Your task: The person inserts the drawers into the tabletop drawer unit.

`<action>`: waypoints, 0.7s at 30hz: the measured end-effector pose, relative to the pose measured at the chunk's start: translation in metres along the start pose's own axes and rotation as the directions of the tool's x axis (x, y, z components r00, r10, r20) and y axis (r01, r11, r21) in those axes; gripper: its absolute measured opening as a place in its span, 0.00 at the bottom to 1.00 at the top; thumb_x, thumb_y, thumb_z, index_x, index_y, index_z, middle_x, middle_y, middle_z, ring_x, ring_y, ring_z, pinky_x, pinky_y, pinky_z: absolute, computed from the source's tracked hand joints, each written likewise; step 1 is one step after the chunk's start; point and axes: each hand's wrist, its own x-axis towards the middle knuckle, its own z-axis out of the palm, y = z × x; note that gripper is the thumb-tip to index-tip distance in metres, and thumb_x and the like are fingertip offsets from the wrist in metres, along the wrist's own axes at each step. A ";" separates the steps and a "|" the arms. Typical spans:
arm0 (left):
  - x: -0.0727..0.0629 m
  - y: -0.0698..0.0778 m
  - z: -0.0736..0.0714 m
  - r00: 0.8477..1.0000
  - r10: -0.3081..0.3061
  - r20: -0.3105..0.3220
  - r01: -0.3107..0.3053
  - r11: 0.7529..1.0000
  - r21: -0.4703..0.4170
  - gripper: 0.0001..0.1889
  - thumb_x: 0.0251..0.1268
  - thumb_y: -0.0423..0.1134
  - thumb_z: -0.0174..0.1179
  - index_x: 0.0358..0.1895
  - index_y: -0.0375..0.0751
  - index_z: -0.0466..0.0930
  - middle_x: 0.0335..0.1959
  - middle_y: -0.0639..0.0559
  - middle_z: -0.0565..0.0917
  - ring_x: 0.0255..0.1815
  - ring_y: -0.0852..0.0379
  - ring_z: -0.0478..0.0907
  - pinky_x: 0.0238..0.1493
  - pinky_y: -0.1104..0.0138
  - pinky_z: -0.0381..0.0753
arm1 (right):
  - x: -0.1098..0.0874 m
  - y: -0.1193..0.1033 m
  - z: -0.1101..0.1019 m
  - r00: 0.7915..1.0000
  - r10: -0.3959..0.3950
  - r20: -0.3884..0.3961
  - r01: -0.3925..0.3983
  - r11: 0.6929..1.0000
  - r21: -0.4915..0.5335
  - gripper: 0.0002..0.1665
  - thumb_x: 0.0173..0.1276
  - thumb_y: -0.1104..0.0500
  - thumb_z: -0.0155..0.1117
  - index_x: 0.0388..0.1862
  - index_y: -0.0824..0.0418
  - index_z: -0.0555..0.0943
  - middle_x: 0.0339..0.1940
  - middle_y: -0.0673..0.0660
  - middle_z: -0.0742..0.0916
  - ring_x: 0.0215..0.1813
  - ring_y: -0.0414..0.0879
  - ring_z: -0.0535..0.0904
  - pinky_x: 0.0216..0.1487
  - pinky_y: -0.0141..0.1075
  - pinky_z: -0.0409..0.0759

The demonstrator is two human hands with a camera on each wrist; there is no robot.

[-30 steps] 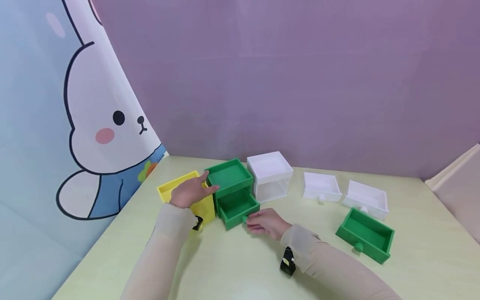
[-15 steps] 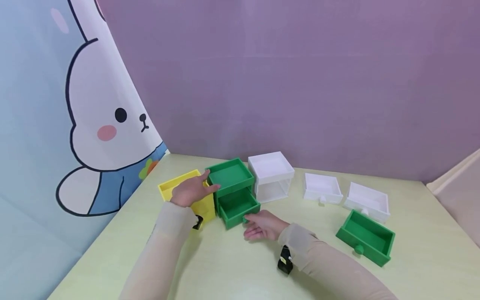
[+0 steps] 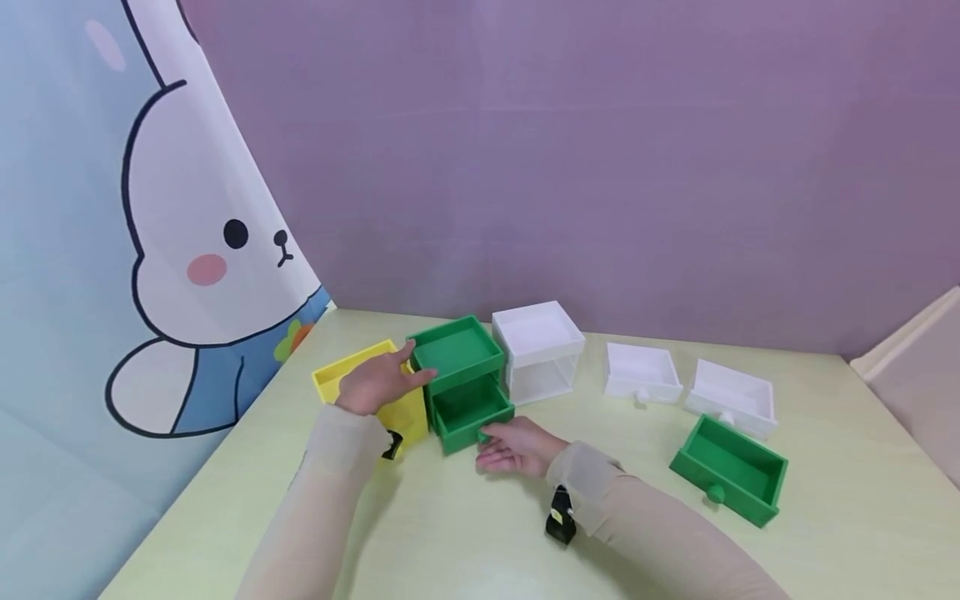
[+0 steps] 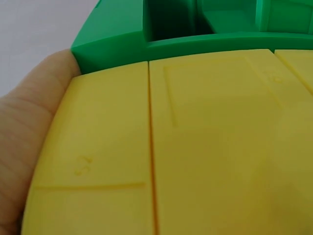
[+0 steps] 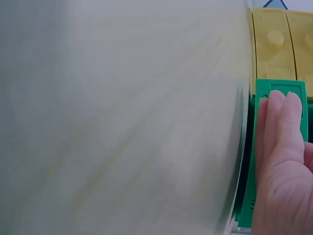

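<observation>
- One green cabinet (image 3: pixel 457 350), one drawer (image 3: pixel 467 433) partly inside.
- At drawer front: right hand (image 3: pixel 520 447), fingers straight, together.
- Left of cabinet: one yellow box (image 3: pixel 405 417); left hand (image 3: pixel 373 383), fingers spread.
- Right of cabinet: one white box (image 3: pixel 537 331), two white drawers (image 3: pixel 642 365), one loose green drawer (image 3: pixel 735 465).

Purple backdrop (image 3: pixel 570 167) behind pale table (image 3: pixel 450 533); blue panel (image 3: pixel 52 250) with white cartoon rabbit (image 3: pixel 176 225), left.

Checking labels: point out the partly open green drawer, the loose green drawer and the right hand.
Partly open green drawer (image 3: pixel 462 437): head view, on its front panel, beside the knob.
Loose green drawer (image 3: pixel 731 464): head view, on its bare inside floor.
Right hand (image 3: pixel 521 447): head view, on the middle of the hand.
</observation>
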 end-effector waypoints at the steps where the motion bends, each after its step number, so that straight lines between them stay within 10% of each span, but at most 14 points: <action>1: 0.000 0.000 0.000 1.000 0.001 0.002 -0.001 1.000 -0.003 0.41 0.65 0.66 0.50 0.76 0.51 0.51 0.22 0.47 0.75 0.19 0.56 0.60 0.24 0.65 0.59 | 0.001 0.000 0.001 1.000 -0.001 -0.004 0.001 1.000 0.006 0.16 0.74 0.62 0.50 0.41 0.78 0.75 0.25 0.58 0.83 0.27 0.42 0.83 0.38 0.33 0.81; 21: 0.001 0.000 0.001 1.000 -0.003 -0.001 0.003 1.000 0.004 0.41 0.64 0.66 0.50 0.76 0.51 0.51 0.20 0.47 0.74 0.17 0.56 0.59 0.23 0.65 0.58 | 0.019 -0.009 0.011 0.997 -0.002 -0.083 0.010 0.995 0.095 0.15 0.74 0.63 0.49 0.42 0.78 0.73 0.26 0.59 0.81 0.26 0.43 0.81 0.37 0.31 0.81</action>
